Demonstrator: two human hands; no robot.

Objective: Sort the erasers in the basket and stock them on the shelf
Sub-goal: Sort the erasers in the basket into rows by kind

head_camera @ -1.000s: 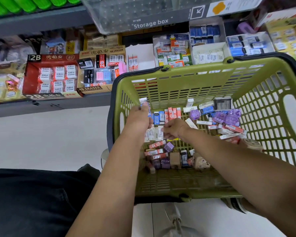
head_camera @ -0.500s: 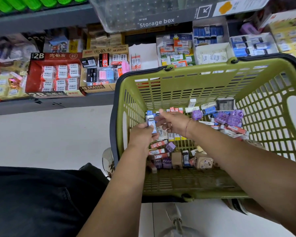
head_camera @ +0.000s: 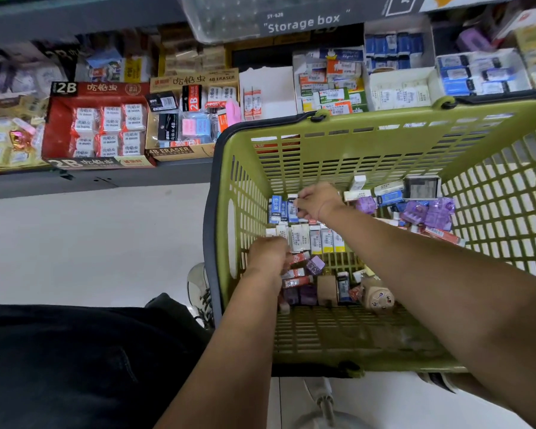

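Shelf (head_camera: 106,181) lies well beyond both grips and is loaded with boxed erasers. Blue-sleeved stock (head_camera: 393,48) is seen far up and right of the right grip. Green basket (head_camera: 384,114) is placed just below the shelf edge, and both grips are down inside it, near its left wall.

Loose mix is spread around the grips: purple erasers (head_camera: 427,212) well right of the right grip, red erasers (head_camera: 297,280) just below the left grip. Two tidy rows are already built: white erasers (head_camera: 316,239) between the two grips, blue erasers (head_camera: 276,209) just left of the right grip.

Right grip (head_camera: 317,201) is closed in a fingertip pinch on one blue eraser (head_camera: 292,209), held against the end of the blue row. Left grip (head_camera: 268,255) is curled knuckles-up at the left end of the white row. Whether anything is held under it cannot be told, as the fingers are hidden.

Step judged: the blue eraser is being added to its row. For this to be done well, it should be kept upright, matched to its neighbours and pushed flush before the pinch is released. The row could be braced by the left grip so nothing is tipped. Sorting is judged partly done, stocking not yet begun.
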